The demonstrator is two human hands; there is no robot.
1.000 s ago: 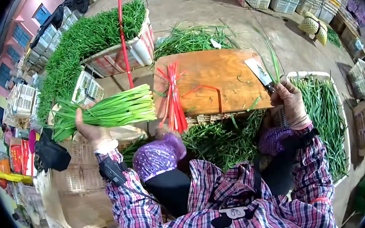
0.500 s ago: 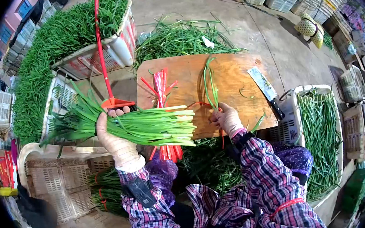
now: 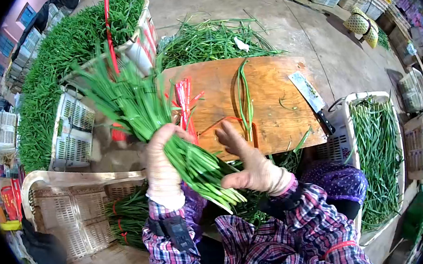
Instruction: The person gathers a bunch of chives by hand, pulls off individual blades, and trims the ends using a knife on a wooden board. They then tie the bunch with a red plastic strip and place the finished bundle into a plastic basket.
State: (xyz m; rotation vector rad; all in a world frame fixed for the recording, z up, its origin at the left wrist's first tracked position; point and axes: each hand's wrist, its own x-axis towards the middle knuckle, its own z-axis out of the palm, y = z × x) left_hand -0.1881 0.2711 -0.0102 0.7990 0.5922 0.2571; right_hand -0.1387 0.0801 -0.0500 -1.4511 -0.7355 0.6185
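My left hand (image 3: 165, 155) is closed around a thick bunch of garlic chives (image 3: 142, 106), leaves up to the left and pale cut ends down to the right. Beside those cut ends is my right hand (image 3: 251, 166), fingers spread, the thumb at the stalks and nothing gripped. Both hands are at the near edge of a wooden board (image 3: 268, 85). On it lie a bundle of red ties (image 3: 184, 104), a few loose chive stalks (image 3: 243, 97) and a thin red strip (image 3: 221, 123). A cleaver (image 3: 306, 91) with a black handle rests at the board's right side.
Left of me stands a pale crate (image 3: 65, 214) with tied bunches (image 3: 128, 220) inside. A white crate of chives (image 3: 377, 161) is at the right. Loose greens (image 3: 212, 39) are heaped behind the board, and a large piled crate (image 3: 73, 43) stands at the back left.
My left hand has swung the bunch from lying level to a slant, cut ends now lower right. My right hand has let go of the loose stalks and opened beside the bunch.
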